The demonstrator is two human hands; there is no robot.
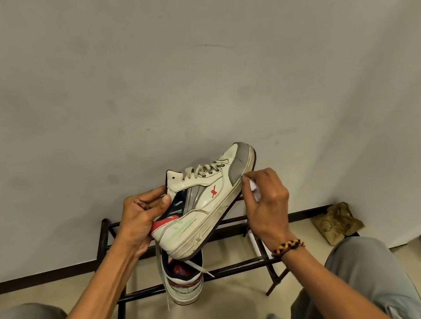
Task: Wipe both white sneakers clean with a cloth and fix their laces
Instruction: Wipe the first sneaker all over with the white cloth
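A white sneaker [211, 196] with grey panels and a red cross mark is held up in the air, tilted, toe pointing up and right. My left hand [141, 217] grips its heel and collar. My right hand [264, 203] pinches a small white cloth [253, 188] against the sole edge near the toe. The second white sneaker [185, 280] stands below on the black metal shoe rack [237, 266], heel toward me, with a loose lace [200, 269] hanging across it.
The rack stands against a plain grey wall [189, 66]. A crumpled brown bag [336, 222] lies on the floor at the right by the wall. My knees in grey trousers [365, 272] frame the rack on both sides.
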